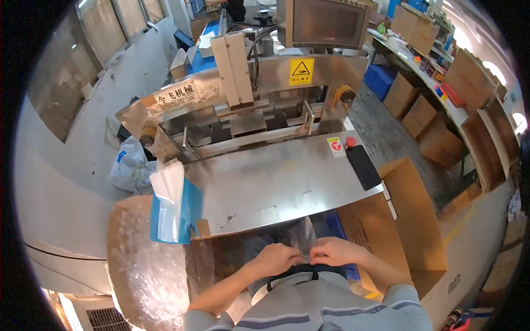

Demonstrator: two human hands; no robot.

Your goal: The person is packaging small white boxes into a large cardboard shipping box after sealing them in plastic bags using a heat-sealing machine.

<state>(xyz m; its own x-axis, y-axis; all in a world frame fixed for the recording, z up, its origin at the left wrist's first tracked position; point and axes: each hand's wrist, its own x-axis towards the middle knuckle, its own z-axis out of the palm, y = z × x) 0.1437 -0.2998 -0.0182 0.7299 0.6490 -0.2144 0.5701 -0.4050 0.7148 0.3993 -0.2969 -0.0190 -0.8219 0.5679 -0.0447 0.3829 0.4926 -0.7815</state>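
Observation:
Close to my body, just below the front edge of the metal worktop (pixel 248 193), I hold a clear plastic bag (pixel 302 233) by its near end. My left hand (pixel 280 258) pinches one side of it. Fingers bent, my right hand (pixel 334 251) grips the other side, close beside the left. The bag stretches away from me toward the worktop's edge. Whether anything lies inside it is too unclear to tell. On the worktop's left corner, a blue holder (pixel 193 207) carries a stack of flat clear bags (pixel 170 201).
Behind the worktop stands a metal machine (pixel 234 66) with a screen (pixel 328 23). A black phone (pixel 364 167) and a red button (pixel 350 142) sit at the right. Left is a carton of clear plastic pieces (pixel 146 259); right, an open cardboard box (pixel 417 220).

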